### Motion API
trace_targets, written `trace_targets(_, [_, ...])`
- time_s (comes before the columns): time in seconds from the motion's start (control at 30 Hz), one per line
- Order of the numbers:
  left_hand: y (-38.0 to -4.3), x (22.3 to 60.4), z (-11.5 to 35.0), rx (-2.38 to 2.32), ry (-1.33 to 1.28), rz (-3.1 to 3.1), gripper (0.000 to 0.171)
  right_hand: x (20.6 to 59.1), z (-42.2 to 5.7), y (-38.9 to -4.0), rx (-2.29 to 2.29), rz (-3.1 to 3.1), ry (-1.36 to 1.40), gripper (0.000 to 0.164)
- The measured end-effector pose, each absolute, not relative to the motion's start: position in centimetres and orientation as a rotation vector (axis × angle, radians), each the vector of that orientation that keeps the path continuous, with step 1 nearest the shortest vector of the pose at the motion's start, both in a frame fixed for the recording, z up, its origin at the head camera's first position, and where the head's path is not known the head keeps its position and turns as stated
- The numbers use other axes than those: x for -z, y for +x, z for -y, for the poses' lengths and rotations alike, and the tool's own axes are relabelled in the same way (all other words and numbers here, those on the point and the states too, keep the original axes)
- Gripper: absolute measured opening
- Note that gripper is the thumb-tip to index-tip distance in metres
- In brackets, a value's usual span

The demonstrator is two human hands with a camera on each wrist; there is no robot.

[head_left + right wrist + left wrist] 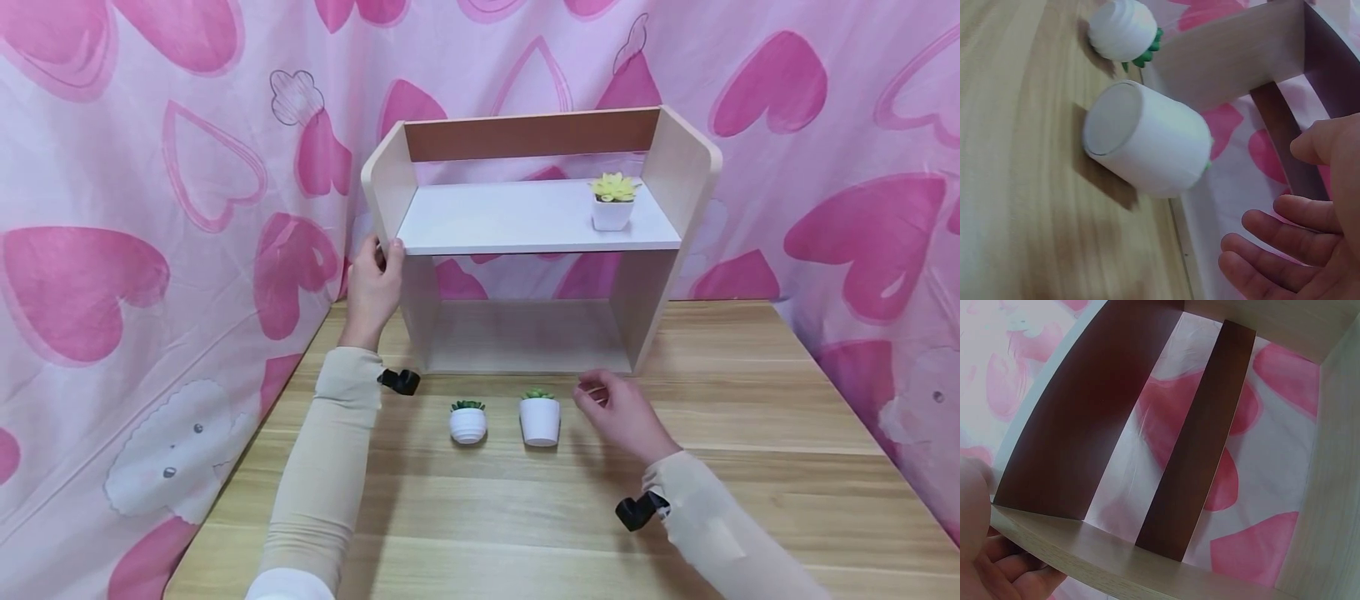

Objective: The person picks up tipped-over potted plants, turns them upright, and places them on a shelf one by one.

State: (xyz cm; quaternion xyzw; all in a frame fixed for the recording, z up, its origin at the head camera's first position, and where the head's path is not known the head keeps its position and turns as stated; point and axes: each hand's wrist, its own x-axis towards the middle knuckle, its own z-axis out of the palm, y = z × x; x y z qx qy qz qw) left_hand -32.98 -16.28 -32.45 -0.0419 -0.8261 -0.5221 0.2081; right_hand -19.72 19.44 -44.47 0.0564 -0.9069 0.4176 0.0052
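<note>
My left hand grips the front edge of the left side panel of a small two-tier wooden shelf, thumb on the near side and fingers curled behind. My right hand is just right of a smooth white potted succulent, apart from it, with relaxed fingers and nothing held. That pot lies on its side, its round base toward the near side in the right wrist view. Left of it lies a ribbed round white potted succulent. A yellow succulent in a square white pot stands upright on the upper board's right end.
The shelf stands at the back of a wood-grain table. A pink heart-patterned curtain hangs behind and along both sides. Brown back strips span the rear of the shelf, with gaps between them. Black wrist mounts stick out from the sleeves.
</note>
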Motion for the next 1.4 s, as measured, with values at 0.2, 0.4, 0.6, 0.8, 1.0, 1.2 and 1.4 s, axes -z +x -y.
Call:
trace_targets(0.2, [-33.0, 32.5, 16.3, 1.465, -0.126, 2.298, 0.061, 45.5, -19.0, -19.4, -1.362, 2.885, 0.125, 0.045])
trace_targets(0.4, [-32.9, 32.5, 16.4, 1.455, -0.14, 2.288, 0.061, 46.6, -18.2, -19.2, -1.376, 2.892, 0.099, 0.047])
trace_targets(0.6, [-32.9, 32.5, 16.4, 1.444, -0.138, 2.29, 0.061, 47.5, -17.4, -19.1, -1.398, 2.899, 0.067, 0.054])
trace_targets(0.8, [-32.9, 32.5, 16.4, 1.448, -0.134, 2.304, 0.062, 48.1, -16.9, -19.0, -1.399, 2.903, 0.067, 0.051])
trace_targets(1.0, [-32.9, 32.6, 16.4, 1.462, -0.134, 2.307, 0.062, 48.8, -16.2, -18.9, -1.412, 2.909, 0.045, 0.057])
trace_targets(1.2, [-32.9, 32.7, 16.5, 1.468, -0.132, 2.301, 0.063, 49.2, -15.2, -18.9, -1.336, 2.951, 0.01, 0.065])
trace_targets(1.4, [-33.0, 32.6, 16.5, 1.471, -0.139, 2.285, 0.062, 49.3, -14.4, -19.2, -1.255, 2.964, -0.021, 0.066])
